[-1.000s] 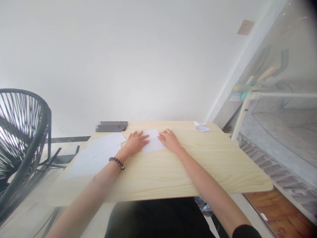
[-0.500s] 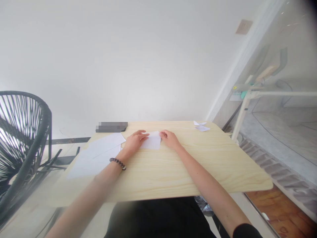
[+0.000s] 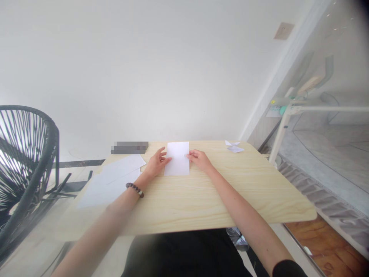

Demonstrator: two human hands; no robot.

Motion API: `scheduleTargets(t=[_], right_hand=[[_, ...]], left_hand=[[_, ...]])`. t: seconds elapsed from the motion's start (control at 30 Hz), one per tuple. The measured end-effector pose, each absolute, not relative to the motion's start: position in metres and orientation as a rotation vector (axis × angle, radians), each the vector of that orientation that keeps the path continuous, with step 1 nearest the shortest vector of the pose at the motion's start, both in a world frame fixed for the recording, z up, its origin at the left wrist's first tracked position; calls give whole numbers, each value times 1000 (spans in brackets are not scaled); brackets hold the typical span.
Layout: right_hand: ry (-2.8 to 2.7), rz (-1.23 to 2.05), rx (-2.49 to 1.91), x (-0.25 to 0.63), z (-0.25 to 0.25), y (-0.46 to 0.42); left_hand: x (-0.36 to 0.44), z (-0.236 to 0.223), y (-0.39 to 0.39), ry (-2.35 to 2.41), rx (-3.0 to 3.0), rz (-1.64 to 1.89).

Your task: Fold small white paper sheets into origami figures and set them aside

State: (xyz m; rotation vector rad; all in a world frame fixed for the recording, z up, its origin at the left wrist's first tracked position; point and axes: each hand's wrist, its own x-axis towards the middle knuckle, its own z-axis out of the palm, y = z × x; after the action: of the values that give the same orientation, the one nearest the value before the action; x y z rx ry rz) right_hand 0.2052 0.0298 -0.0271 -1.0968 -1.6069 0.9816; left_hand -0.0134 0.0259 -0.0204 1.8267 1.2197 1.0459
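Note:
A white sheet of paper (image 3: pixel 177 158) lies lengthwise on the light wooden table (image 3: pixel 201 200), near its far edge. My left hand (image 3: pixel 155 163), with a bead bracelet on the wrist, holds the sheet's left edge between thumb and fingers. My right hand (image 3: pixel 199 159) pinches the right edge with curled fingers. Both hands rest low on the tabletop, one on each side of the sheet.
Several loose white sheets (image 3: pixel 112 179) lie at the table's left. A dark flat object (image 3: pixel 129 147) sits at the far edge, small folded paper pieces (image 3: pixel 234 147) at the far right corner. A black wire chair (image 3: pixel 25 161) stands left, a white rack (image 3: pixel 284 123) right.
The paper was folded short under my hands; it now lies opened out to a taller sheet reaching the table's far edge. Both hands shifted slightly to its side edges.

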Motion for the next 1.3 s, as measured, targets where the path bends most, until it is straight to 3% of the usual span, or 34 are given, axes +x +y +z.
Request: scheduleTargets(t=[1.03, 1.3], right_hand=[[-1702, 1333, -957, 206, -16, 15], [-1757, 1213, -933, 210, -18, 19]], left_hand=[[-13, -10, 16, 1068, 1615, 939], [-12, -8, 16, 1030, 1485, 931]])
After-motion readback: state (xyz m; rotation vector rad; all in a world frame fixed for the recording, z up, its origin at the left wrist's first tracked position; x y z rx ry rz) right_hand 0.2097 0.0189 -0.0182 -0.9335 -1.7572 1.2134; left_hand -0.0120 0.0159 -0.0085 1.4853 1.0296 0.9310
